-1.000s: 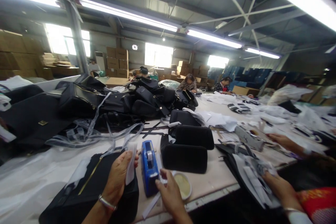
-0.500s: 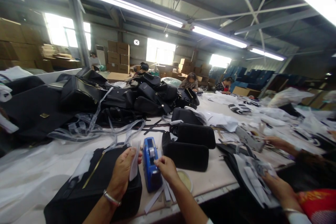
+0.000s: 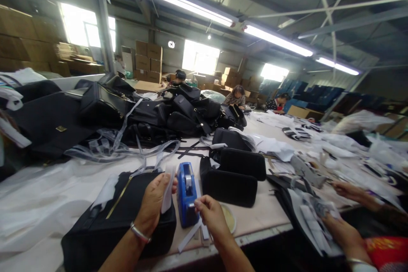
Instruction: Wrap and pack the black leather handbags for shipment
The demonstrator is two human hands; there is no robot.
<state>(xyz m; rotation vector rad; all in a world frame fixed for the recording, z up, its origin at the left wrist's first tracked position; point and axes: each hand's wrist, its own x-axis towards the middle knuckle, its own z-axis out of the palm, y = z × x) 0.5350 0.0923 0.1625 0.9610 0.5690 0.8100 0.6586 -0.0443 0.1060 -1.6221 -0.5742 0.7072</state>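
Note:
My left hand (image 3: 154, 204) rests on a black handbag (image 3: 117, 216) and pinches a white strip (image 3: 167, 193) upright between thumb and fingers. A silver bangle sits on that wrist. My right hand (image 3: 212, 216) is closed at the front end of the blue tape dispenser (image 3: 186, 193), fingertips together on the tape end. White strips (image 3: 191, 236) lie on the table under that hand. A small round tin (image 3: 230, 217) sits just right of it.
Black pouches (image 3: 234, 176) stand behind the dispenser. A heap of black bags (image 3: 165, 114) and clear strips (image 3: 108, 146) fill the left and middle. A co-worker's hands (image 3: 339, 225) handle paper-stuffed bags at the right. Other people sit far back. White wrapping (image 3: 35, 204) covers the left.
My right hand moved from the table's near edge up to the dispenser's front and closed on the tape end. My left hand kept the white strip on the bag. The view tilted slightly down.

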